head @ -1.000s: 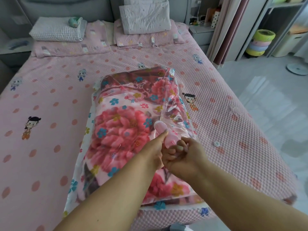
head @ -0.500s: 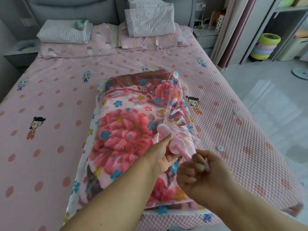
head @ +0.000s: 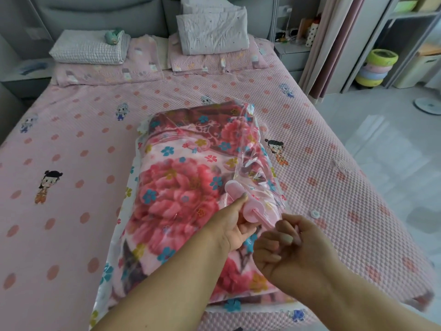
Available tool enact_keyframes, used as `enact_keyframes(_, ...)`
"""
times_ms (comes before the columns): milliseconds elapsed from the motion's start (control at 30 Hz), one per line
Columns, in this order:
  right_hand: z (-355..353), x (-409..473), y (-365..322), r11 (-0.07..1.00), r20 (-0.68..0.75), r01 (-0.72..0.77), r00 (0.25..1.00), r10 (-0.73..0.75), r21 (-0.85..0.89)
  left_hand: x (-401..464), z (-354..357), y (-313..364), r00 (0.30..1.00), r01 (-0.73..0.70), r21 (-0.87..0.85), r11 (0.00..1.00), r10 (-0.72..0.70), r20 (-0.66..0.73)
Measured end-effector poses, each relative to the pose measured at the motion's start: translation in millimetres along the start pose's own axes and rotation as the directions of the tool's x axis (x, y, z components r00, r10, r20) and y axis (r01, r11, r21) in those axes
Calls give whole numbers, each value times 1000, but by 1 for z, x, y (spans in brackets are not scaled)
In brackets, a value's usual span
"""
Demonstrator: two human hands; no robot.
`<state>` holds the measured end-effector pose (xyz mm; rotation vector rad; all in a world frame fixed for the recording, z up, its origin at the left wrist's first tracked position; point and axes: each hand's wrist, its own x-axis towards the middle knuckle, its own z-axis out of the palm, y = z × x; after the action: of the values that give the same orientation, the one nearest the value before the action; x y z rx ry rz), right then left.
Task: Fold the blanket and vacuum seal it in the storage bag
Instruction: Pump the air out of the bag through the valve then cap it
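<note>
A folded floral blanket [head: 171, 201] lies inside a clear plastic storage bag [head: 250, 139] on the pink bed [head: 71, 187]. A pink hand pump [head: 248, 206] stands on the bag's right side, its base against the plastic. My left hand [head: 232, 223] grips the pump's barrel, thumb on top. My right hand [head: 284, 244] is curled round the pump's handle, and the thin pink rod shows drawn out between the barrel and this hand.
A small white cap [head: 315, 213] lies on the bed right of the bag. Pillows [head: 88, 47] and folded bedding [head: 212, 29] sit at the headboard. The bed's right edge drops to a glossy floor [head: 381, 139], with stacked coloured basins [head: 377, 68] by the shelf.
My right hand has pulled the pump's handle back toward me, drawing the rod out of the barrel. My left hand has kept its grip on the barrel.
</note>
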<state>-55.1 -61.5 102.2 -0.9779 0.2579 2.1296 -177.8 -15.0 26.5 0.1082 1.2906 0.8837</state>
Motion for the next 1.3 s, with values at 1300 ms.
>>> enact_keyframes(1300, 5, 9, 2, 1000, -37, 3, 999, -3, 0, 2, 1, 2, 998, 51, -3, 999, -51, 29)
